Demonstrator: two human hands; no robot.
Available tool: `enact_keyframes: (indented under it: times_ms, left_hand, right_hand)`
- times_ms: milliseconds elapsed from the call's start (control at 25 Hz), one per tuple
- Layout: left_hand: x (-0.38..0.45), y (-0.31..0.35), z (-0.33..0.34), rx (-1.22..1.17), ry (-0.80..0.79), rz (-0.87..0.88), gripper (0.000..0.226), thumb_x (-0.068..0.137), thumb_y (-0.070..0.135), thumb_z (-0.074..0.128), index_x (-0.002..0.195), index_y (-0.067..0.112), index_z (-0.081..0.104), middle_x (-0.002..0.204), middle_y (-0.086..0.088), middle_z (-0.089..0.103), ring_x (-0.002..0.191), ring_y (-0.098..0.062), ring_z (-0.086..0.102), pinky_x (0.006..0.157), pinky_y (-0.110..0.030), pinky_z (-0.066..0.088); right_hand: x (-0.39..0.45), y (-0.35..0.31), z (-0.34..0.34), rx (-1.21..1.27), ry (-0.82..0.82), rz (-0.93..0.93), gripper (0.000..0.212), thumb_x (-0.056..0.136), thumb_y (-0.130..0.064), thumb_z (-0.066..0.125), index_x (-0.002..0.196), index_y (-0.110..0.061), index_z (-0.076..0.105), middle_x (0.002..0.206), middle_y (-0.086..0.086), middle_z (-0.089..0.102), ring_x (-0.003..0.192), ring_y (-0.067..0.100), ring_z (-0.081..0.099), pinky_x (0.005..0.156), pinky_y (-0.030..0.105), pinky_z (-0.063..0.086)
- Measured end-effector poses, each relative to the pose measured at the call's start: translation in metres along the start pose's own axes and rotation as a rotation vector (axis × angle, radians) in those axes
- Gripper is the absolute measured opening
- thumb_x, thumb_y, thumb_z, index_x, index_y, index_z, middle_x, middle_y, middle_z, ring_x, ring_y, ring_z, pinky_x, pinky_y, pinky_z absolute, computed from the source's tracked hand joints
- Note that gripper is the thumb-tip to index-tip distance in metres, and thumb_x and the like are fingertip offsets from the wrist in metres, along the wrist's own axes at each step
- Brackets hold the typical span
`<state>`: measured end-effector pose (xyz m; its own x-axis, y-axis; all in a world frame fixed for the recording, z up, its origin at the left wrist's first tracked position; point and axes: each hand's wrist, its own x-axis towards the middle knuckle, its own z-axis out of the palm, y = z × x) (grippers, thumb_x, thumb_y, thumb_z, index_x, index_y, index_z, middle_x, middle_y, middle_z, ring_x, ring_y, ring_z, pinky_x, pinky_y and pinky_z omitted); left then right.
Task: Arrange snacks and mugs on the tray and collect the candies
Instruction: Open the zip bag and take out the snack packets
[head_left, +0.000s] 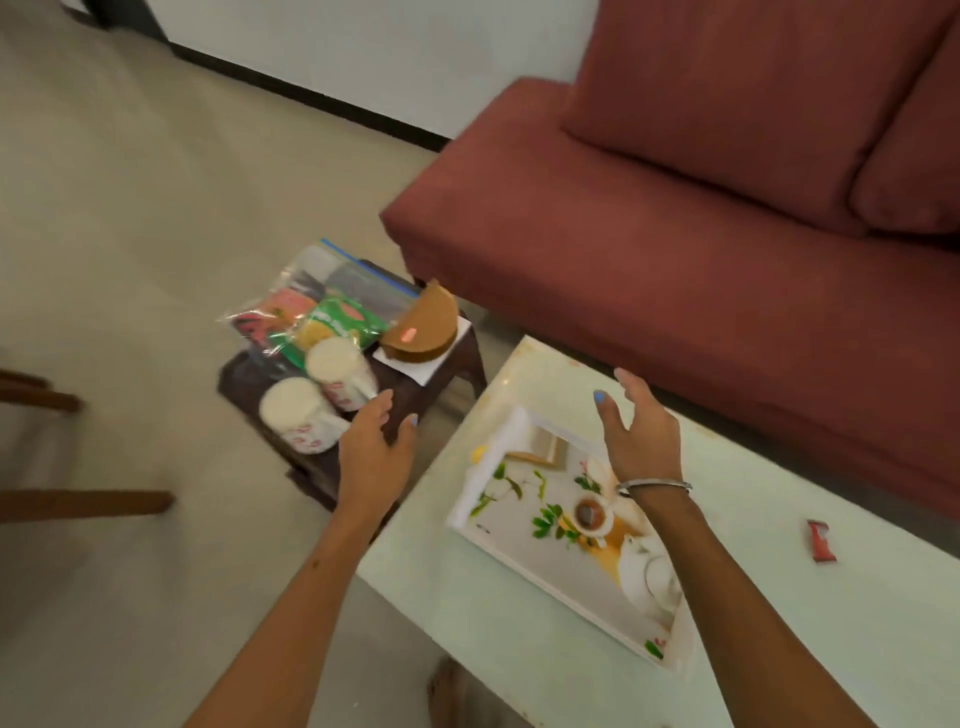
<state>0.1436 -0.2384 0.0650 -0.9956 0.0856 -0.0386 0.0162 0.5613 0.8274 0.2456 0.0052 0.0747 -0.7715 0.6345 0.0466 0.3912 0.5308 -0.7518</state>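
- Your left hand (375, 446) hovers with fingers spread and holding nothing, just beside two white ceramic mugs (317, 400).
- Your right hand (638, 431), likewise spread and holding nothing, hangs over the white floral rectangular tray (524, 525) on the counter (519, 660).

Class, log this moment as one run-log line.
left hand: open, reaching toward mugs on stool | right hand: open, above tray | tray: no snacks or mugs yet | candy: on table
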Motion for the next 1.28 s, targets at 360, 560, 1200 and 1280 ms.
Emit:
enact_keyframes:
  times_ms: [360, 560, 1200, 1280]
  left_hand:
    - [0.044, 0.004, -0.119, -0.037, 0.253, -0.083, 0.042, 0.087, 0.018, 0.060, 0.125, 0.004, 0.051, 0.122, -0.014, 0.060, 0.109, -0.027, 0.058, 0.091, -0.033, 0.044]
    - [0.104, -0.022, -0.144, -0.088, 0.226, -0.203, 0.047, 0.086, 0.024, 0.062, 0.127, 0.006, 0.047, 0.124, -0.014, 0.059, 0.106, -0.026, 0.060, 0.084, -0.029, 0.044]
    - [0.334, -0.111, -0.092, 0.342, -0.056, 0.015, 0.044, 0.086, 0.022, 0.058, 0.126, 0.007, 0.046, 0.125, -0.015, 0.053, 0.118, -0.030, 0.048, 0.098, -0.043, 0.038]
    - [0.345, -0.124, -0.090, 0.580, -0.090, 0.020, 0.055, 0.087, 0.033, 0.055, 0.133, 0.008, 0.038, 0.135, -0.017, 0.048, 0.128, -0.033, 0.040, 0.107, -0.048, 0.030]
  right_hand:
    - [0.026, -0.158, 0.076, 0.051, -0.247, -0.242, 0.041, 0.092, -0.030, 0.053, 0.126, -0.008, 0.052, 0.123, 0.013, 0.062, 0.112, 0.030, 0.057, 0.094, 0.039, 0.045]
    - [0.064, -0.204, 0.142, -0.048, -0.353, -0.212, 0.035, 0.088, -0.029, 0.056, 0.118, -0.010, 0.058, 0.114, 0.017, 0.061, 0.111, 0.032, 0.054, 0.096, 0.038, 0.042]
    - [0.243, -0.194, 0.335, -0.390, -0.537, 0.142, 0.047, 0.082, -0.024, 0.068, 0.122, -0.002, 0.055, 0.129, 0.016, 0.057, 0.119, 0.030, 0.052, 0.098, 0.037, 0.042]
    - [0.254, -0.187, 0.345, -0.447, -0.557, 0.154, 0.051, 0.081, -0.029, 0.070, 0.121, -0.002, 0.055, 0.127, 0.016, 0.056, 0.116, 0.032, 0.053, 0.096, 0.039, 0.045]
